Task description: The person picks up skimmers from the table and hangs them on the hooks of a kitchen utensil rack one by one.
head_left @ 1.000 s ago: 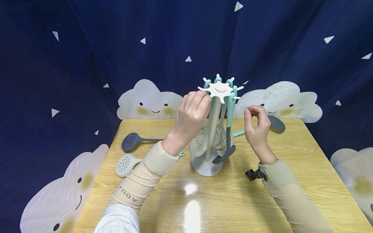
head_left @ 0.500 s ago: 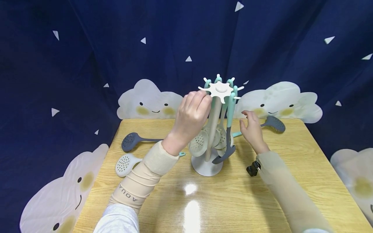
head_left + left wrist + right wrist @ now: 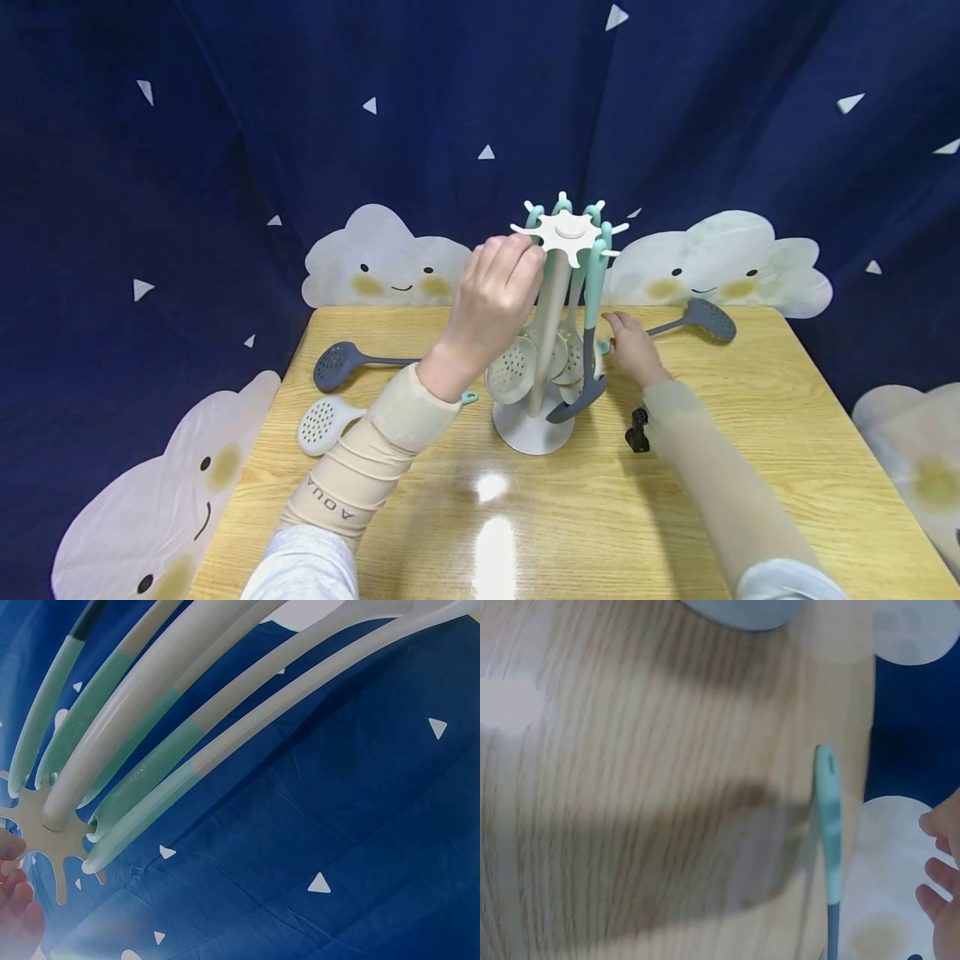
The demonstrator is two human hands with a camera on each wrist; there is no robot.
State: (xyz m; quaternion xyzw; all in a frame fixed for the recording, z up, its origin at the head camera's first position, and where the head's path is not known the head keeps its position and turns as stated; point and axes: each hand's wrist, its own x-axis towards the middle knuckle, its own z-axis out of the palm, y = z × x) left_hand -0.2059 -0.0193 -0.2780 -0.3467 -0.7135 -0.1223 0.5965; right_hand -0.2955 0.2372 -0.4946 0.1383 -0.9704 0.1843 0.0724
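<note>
A white utensil rack (image 3: 568,232) with a star-shaped top stands on the table, several teal-handled utensils hanging from its hooks. My left hand (image 3: 495,287) grips the left side of that top; in the left wrist view its fingers (image 3: 19,900) are at a hook. On the rack's near right side hangs a dark grey utensil (image 3: 588,367), beside a pale slotted spoon (image 3: 512,371). My right hand (image 3: 636,352), fingers extended, is over the handle of a dark grey slotted skimmer (image 3: 711,321) lying on the table. The right wrist view shows its teal handle (image 3: 827,802) apart from the fingers.
To the left lie another dark grey slotted spoon (image 3: 335,367) and a white slotted turner (image 3: 321,425), partly behind the left forearm. A dark blue curtain (image 3: 420,100) with clouds hangs behind the wooden table (image 3: 600,517).
My right hand has moved down and left from beside the rack to the skimmer's handle, its fingers spreading from a near pinch. My left hand has stayed on the rack.
</note>
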